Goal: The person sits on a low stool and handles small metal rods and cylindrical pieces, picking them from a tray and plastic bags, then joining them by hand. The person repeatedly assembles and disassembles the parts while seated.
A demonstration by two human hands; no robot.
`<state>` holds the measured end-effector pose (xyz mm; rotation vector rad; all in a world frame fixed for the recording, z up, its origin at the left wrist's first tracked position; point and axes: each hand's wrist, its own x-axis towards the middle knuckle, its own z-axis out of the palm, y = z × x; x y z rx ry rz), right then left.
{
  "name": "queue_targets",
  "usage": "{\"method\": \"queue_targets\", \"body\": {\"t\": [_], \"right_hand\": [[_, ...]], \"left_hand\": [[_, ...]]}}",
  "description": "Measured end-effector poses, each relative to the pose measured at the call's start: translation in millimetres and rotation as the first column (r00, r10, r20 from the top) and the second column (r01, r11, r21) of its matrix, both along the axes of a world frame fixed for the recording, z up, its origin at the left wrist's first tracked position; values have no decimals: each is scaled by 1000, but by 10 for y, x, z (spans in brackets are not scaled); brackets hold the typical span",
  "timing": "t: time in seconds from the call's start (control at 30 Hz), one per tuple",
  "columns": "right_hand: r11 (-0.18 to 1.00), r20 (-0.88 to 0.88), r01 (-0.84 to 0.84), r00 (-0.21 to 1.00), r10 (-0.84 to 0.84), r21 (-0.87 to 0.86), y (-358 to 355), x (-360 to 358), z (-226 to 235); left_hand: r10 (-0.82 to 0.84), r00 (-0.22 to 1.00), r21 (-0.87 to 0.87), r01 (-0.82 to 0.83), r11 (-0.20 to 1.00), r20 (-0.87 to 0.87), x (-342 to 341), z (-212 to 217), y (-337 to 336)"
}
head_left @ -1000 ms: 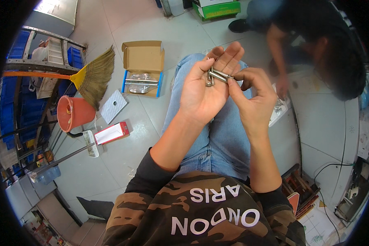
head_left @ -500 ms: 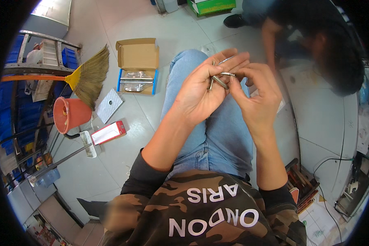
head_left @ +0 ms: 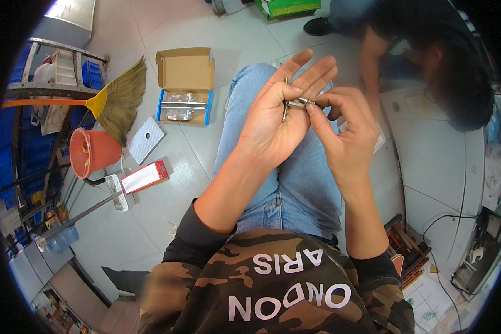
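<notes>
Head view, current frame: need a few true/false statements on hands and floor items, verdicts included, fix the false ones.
1. The left hand holds metal pieces. True.
2. The right hand is well away from those pieces. False: it is at the end of one, touching it.
3. The cardboard box is shut. False: its lid stands open.
4. The broom is left of that box in the view. True.
5. The flat plate with a hole lies inside the bucket. False: it lies on the floor, to the bucket's right.
</notes>
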<state>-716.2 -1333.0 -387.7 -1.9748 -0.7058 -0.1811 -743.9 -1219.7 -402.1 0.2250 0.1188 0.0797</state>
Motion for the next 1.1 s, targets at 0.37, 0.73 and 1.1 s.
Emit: {"method": "queue_targets", "body": {"t": [0.37,0.73,1.1], "right_hand": [[1000,-10,16,1000,-16,-5,15,-34,-45],[999,-67,29,997,-27,29,22,-38,-41],[995,77,57,995,-63,84,64,-43,-133]], "left_hand": [[68,998,-11,-68,998,-13,9,-5,-17],[82,997,-23,-82,996,4,13,-13,-26],[94,996,-43,-94,995,8,14,0,-60]]}}
